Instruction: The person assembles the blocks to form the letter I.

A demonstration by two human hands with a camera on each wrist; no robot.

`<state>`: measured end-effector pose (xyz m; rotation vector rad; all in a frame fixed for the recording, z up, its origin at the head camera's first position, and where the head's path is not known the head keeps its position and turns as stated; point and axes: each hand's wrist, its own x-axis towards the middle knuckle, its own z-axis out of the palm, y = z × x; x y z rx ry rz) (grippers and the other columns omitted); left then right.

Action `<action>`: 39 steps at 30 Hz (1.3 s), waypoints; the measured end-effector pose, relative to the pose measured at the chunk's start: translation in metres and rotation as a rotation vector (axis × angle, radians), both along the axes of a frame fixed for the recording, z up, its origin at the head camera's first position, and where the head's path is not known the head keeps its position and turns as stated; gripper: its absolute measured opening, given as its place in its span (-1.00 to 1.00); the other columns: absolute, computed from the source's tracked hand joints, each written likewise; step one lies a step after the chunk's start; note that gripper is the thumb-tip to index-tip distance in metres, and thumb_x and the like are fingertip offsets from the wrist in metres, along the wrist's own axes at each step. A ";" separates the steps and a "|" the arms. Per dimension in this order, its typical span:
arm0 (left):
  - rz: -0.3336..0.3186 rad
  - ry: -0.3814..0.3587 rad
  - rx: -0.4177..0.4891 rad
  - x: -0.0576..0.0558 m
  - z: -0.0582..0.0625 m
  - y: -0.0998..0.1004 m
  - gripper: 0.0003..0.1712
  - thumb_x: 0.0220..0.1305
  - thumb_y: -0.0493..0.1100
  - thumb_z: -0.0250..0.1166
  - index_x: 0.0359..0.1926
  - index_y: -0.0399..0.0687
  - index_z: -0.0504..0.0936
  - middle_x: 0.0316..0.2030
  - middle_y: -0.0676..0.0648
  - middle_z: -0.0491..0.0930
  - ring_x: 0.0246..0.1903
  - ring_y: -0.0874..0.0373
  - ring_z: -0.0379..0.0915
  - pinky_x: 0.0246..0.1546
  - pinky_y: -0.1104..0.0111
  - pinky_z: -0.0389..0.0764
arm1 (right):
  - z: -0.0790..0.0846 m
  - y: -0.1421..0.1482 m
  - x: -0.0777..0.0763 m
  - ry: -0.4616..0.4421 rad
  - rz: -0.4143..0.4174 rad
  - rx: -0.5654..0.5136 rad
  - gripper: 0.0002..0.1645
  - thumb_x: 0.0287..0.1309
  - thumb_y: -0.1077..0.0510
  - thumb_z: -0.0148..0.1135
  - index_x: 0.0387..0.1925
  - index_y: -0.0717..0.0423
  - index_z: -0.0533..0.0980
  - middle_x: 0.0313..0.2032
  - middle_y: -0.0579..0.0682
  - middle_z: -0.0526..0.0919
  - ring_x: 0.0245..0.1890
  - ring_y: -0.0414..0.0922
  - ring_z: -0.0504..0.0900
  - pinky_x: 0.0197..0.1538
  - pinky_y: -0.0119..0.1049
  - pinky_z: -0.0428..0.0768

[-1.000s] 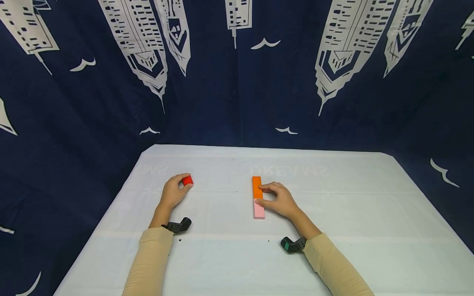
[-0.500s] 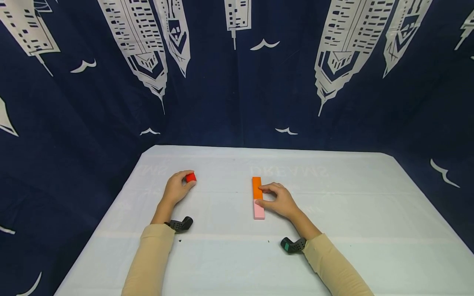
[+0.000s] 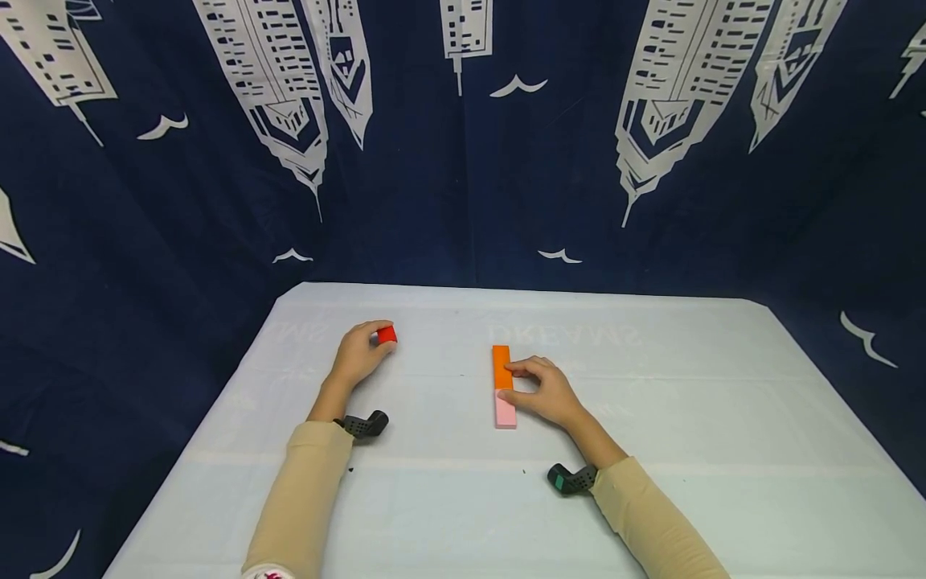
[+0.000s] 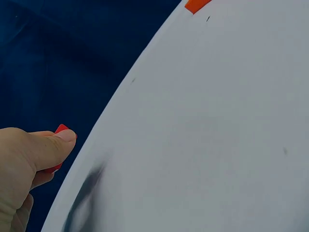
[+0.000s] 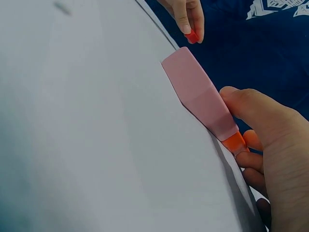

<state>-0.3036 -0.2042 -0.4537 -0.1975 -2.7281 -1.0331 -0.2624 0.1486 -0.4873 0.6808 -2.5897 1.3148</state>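
Note:
My left hand (image 3: 358,354) pinches a small red block (image 3: 387,334) between thumb and fingertips, over the left part of the table. In the left wrist view, the thumb covers much of the red block (image 4: 62,128). Farther right, an orange block (image 3: 501,363) and a pink block (image 3: 506,412) lie end to end in one line. My right hand (image 3: 551,394) rests at their right side, thumb at the pink block and fingertips at the orange one, fingers lightly bent. In the right wrist view, the pink block (image 5: 198,94) hides most of the orange block (image 5: 235,143).
The white table (image 3: 673,418) ends at a dark blue cloth (image 3: 463,193) printed with buildings and birds. Black wrist cameras sit on the left wrist (image 3: 366,425) and right wrist (image 3: 572,478). A white, red-marked edge (image 3: 268,572) shows at the bottom.
The left hand has moved right and farther from the body, carrying the red block along. The right hand and the orange and pink blocks have stayed in place.

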 end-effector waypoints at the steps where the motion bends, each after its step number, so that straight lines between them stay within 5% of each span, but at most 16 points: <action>1: -0.004 -0.001 -0.001 -0.001 0.000 0.002 -0.51 0.21 -0.19 0.39 0.17 -0.19 0.58 0.14 -0.29 0.53 0.19 -0.20 0.37 0.24 -0.02 0.33 | 0.000 0.000 0.000 -0.001 -0.001 0.000 -0.42 -0.12 0.03 0.57 -0.01 0.12 0.64 -0.18 -0.07 0.65 -0.09 -0.07 0.55 0.07 -0.07 0.51; 39: -0.146 -0.019 -0.048 -0.041 0.030 0.085 -0.52 0.24 -0.18 0.37 0.20 -0.09 0.58 0.18 -0.15 0.52 0.23 -0.07 0.35 0.29 0.09 0.31 | -0.002 0.001 -0.002 -0.008 -0.006 0.016 -0.41 -0.09 -0.02 0.56 0.02 0.08 0.64 -0.15 -0.08 0.64 -0.08 -0.08 0.54 0.08 -0.07 0.51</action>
